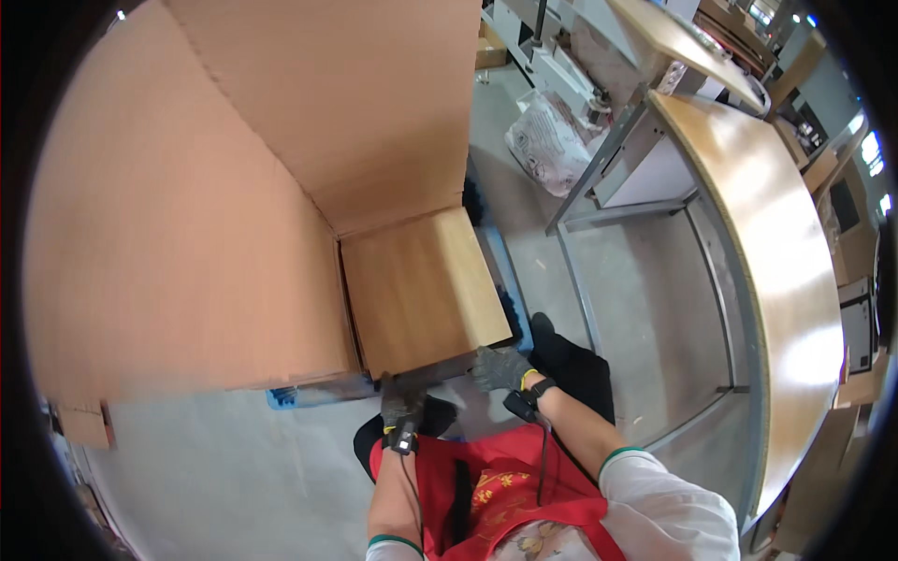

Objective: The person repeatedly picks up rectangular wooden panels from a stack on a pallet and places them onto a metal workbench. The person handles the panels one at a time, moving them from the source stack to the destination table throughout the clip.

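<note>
A flat-topped brown cardboard box (426,290) sits low in front of me, in the corner between two tall cardboard walls. My left hand (402,402), in a dark glove, is closed at the left end of its near edge, with a fingertip up on the edge and the other fingers partly hidden. At the near right corner, my right hand (502,368), gloved too, has its fingers curled against the box. The tall cardboard panels (206,234) rise to the left and behind the box. Under them, parts of a blue pallet (283,398) show.
To the right stands a curved wooden-topped table (776,243) on a grey metal frame (585,290). A white plastic sack (550,145) lies on the floor by a machine beyond the box. Cardboard pieces (82,423) stand at the far left.
</note>
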`<state>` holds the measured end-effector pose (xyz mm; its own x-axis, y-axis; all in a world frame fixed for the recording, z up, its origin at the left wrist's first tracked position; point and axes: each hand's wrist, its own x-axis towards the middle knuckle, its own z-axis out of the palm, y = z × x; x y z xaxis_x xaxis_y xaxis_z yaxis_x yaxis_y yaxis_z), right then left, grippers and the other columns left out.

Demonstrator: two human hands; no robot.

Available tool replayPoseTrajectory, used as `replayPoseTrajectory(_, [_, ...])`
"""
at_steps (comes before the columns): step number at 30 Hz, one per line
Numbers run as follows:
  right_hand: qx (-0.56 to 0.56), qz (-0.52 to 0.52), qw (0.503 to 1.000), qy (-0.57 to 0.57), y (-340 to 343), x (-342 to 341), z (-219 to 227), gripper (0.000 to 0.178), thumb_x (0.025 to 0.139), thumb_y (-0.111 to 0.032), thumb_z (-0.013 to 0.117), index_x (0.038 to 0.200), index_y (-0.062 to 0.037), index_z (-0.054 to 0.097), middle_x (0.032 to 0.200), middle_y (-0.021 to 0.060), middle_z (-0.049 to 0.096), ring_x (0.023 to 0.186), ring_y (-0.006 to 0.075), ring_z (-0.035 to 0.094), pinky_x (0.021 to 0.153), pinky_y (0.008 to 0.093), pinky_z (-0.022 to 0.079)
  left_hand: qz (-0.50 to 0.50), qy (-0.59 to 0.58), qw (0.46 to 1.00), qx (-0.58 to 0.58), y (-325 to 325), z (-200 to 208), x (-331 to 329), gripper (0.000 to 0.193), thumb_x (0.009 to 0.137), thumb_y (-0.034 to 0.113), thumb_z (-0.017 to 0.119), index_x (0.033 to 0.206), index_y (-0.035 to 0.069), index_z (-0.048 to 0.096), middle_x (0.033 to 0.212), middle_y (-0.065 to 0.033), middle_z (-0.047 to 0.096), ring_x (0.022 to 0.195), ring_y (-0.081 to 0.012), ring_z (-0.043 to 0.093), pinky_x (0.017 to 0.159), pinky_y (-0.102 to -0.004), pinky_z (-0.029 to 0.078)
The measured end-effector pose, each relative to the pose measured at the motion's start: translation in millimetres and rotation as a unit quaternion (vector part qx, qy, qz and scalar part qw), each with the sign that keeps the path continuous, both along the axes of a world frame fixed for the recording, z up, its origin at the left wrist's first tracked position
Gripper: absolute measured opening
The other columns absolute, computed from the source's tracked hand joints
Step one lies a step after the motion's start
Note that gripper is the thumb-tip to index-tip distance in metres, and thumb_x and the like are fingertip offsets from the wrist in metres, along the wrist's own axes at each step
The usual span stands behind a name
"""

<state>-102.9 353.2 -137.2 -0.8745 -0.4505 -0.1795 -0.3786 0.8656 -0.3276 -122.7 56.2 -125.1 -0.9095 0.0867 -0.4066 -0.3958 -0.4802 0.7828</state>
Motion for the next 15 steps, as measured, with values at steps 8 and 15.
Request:
replayPoseTrajectory(8, [-0.341,-0.544,0.762,-0.079,83,-79,-54,0.033,0.098,-0.026,0.051,0.122,-0.0044,0.057,0.114,0.0150,0.068,0.106,0.0280,0.065,0.089,0.0386,0.051,0.081,-0.222,0.955,0.179,58,-17,-40,0.049,0.103,0.043,0.045,0.131,0.003,0.047,0.118,-0.0149,0.060,0.107,-0.0290,0.056,0.095,-0.0429,0.047])
replayPoseTrajectory(15, [-0.149,-0.431,0.883,-0.111,11,-167,-16,0.058,0.103,-0.043,0.034,0.137,0.0010,0.049,0.120,0.0246,0.064,0.114,0.0382,0.060,0.096,0.0457,0.048,0.124,-0.194,0.972,-0.045,96,-19,-60,0.064,0.102,0.055,0.040,0.133,-0.001,0.047,0.115,-0.0155,0.062,0.103,-0.0292,0.059,0.092,-0.0393,0.049])
